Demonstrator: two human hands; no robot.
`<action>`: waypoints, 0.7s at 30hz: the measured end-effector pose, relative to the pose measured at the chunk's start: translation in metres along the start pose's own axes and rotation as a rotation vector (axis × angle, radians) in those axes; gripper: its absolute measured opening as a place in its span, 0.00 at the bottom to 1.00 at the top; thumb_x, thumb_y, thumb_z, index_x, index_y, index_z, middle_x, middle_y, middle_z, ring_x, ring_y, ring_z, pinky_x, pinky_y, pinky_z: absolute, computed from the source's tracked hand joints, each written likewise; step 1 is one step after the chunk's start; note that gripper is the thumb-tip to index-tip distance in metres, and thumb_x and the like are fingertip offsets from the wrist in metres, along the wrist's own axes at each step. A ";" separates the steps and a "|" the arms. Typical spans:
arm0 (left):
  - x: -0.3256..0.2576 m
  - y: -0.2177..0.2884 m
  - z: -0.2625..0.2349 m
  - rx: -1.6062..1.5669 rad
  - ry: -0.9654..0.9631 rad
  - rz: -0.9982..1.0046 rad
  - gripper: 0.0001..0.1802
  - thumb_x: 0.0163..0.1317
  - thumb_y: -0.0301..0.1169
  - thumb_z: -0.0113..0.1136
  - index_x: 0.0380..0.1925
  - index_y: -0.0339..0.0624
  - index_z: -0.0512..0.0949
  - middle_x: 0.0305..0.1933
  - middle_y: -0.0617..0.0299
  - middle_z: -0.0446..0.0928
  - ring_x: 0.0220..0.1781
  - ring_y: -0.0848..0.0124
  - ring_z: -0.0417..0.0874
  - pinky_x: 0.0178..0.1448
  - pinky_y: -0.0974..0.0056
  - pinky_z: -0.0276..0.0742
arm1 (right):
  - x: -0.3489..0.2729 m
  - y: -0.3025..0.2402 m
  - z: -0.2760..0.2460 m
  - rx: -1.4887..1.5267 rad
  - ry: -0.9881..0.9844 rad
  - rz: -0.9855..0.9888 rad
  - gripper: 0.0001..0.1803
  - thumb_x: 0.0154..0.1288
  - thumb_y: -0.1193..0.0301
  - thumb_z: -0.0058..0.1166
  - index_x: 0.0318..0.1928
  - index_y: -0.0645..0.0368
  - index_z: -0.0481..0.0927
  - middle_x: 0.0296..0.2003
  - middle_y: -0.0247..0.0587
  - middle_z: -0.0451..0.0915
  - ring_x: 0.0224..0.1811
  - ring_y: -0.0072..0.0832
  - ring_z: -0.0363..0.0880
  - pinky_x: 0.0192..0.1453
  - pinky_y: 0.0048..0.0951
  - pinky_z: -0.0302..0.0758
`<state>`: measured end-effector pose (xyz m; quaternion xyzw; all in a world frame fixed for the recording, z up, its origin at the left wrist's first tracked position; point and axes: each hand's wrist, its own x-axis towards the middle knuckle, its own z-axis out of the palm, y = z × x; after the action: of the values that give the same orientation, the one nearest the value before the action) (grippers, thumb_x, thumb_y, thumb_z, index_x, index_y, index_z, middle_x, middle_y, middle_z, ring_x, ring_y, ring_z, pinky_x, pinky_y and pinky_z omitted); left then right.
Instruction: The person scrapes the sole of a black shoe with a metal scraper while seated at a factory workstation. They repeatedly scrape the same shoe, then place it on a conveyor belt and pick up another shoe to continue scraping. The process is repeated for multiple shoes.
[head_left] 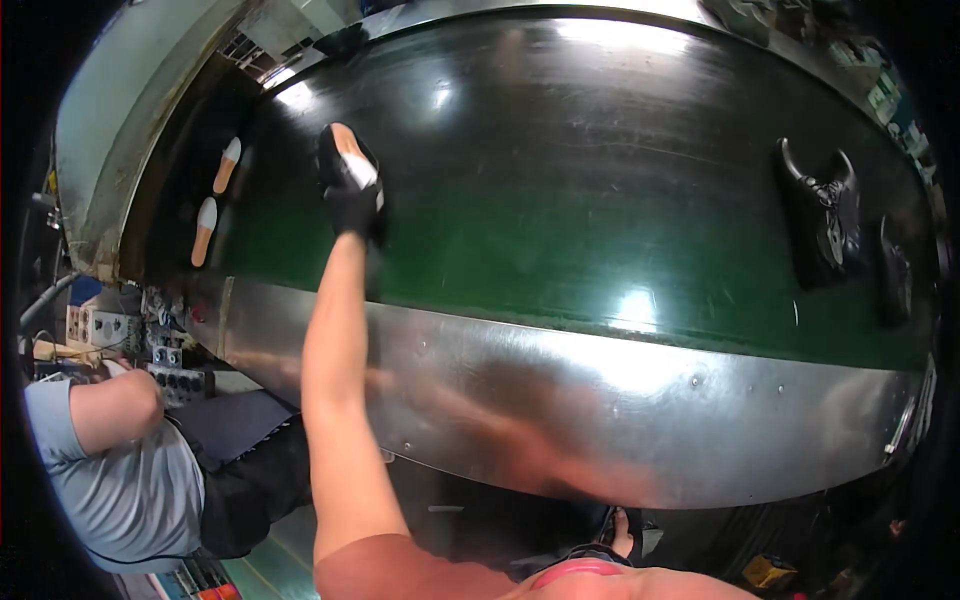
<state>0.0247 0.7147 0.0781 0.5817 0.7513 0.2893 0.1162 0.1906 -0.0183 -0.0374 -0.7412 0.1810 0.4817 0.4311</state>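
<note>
Dark green and glossy, a broad surface [560, 230] fills most of the view, with bright light reflections across it and a shiny metal border [560, 400] along its near edge. Over its left part reaches the left hand [355, 208], covered in something dark like a glove, at the near end of a dark shoe [345, 150] whose tan-and-white inside faces up. Dark fingers merge with the dark shoe, so I cannot tell how far they are open or whether they grip it. The right hand is out of view, so its state cannot be told.

Left of the shoe, well apart from it, lie two tan-and-white insoles [204, 230], one beyond the other. Black lace-up footwear [835, 215] sits far to the right, with another dark shoe [896, 272] just beside it. At lower left, a co-worker in a pale blue-grey shirt [140, 490] bends an arm near some control boxes [110, 325].
</note>
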 end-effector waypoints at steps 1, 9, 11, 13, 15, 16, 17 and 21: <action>0.008 -0.034 -0.015 -0.038 0.024 0.094 0.51 0.43 0.56 0.69 0.54 0.22 0.63 0.56 0.32 0.67 0.60 0.46 0.72 0.61 0.54 0.69 | 0.002 0.012 0.004 0.122 0.158 0.045 0.32 0.61 0.38 0.53 0.24 0.57 0.81 0.16 0.40 0.76 0.16 0.29 0.74 0.22 0.26 0.69; -0.099 0.059 -0.082 -0.865 -0.570 -0.143 0.40 0.54 0.51 0.65 0.57 0.30 0.69 0.50 0.48 0.78 0.52 0.57 0.80 0.51 0.56 0.78 | -0.025 -0.042 -0.020 -0.290 -0.382 0.068 0.50 0.61 0.27 0.24 0.23 0.63 0.80 0.17 0.46 0.78 0.19 0.33 0.77 0.28 0.31 0.74; -0.180 0.034 -0.122 -1.519 -0.646 -0.111 0.33 0.61 0.49 0.59 0.59 0.37 0.69 0.51 0.52 0.77 0.51 0.60 0.80 0.49 0.57 0.80 | -0.030 -0.038 -0.019 -0.264 -0.486 -0.076 0.49 0.63 0.28 0.25 0.26 0.64 0.80 0.18 0.47 0.78 0.19 0.34 0.78 0.28 0.32 0.76; -0.262 -0.017 -0.138 -1.779 -0.881 -0.122 0.26 0.65 0.44 0.56 0.57 0.38 0.70 0.51 0.51 0.76 0.49 0.59 0.80 0.48 0.57 0.81 | -0.034 -0.025 -0.020 -0.185 -0.467 -0.132 0.45 0.65 0.31 0.28 0.35 0.64 0.79 0.20 0.47 0.79 0.19 0.35 0.78 0.28 0.32 0.77; -0.335 -0.038 -0.161 -1.867 -0.964 -0.467 0.23 0.66 0.39 0.54 0.56 0.35 0.70 0.48 0.50 0.77 0.46 0.57 0.80 0.45 0.57 0.81 | -0.043 -0.006 -0.034 -0.148 -0.427 -0.198 0.43 0.66 0.32 0.29 0.38 0.64 0.78 0.20 0.47 0.79 0.19 0.35 0.78 0.28 0.32 0.77; -0.365 -0.043 -0.175 -1.830 -0.820 -0.695 0.23 0.67 0.39 0.52 0.56 0.36 0.70 0.47 0.50 0.77 0.44 0.57 0.80 0.43 0.58 0.81 | -0.052 -0.001 -0.041 -0.145 -0.410 -0.222 0.43 0.67 0.33 0.29 0.39 0.63 0.78 0.20 0.46 0.79 0.19 0.34 0.78 0.28 0.32 0.77; -0.383 -0.054 -0.187 -1.679 -0.832 -0.741 0.23 0.67 0.38 0.53 0.57 0.36 0.69 0.49 0.51 0.76 0.46 0.57 0.79 0.45 0.58 0.80 | -0.062 0.007 -0.048 -0.139 -0.389 -0.242 0.42 0.67 0.33 0.30 0.40 0.63 0.78 0.20 0.46 0.79 0.19 0.34 0.78 0.28 0.32 0.77; -0.471 -0.116 -0.214 -1.268 -1.225 -0.411 0.26 0.65 0.36 0.55 0.61 0.37 0.66 0.56 0.52 0.72 0.54 0.58 0.75 0.53 0.58 0.75 | -0.115 0.015 -0.083 -0.216 -0.432 -0.330 0.42 0.69 0.34 0.26 0.33 0.61 0.79 0.22 0.43 0.79 0.25 0.29 0.77 0.36 0.27 0.74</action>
<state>-0.0389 0.1894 0.1088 0.3151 0.3468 0.2622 0.8436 0.1728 -0.1111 0.0694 -0.6824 -0.0904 0.5684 0.4506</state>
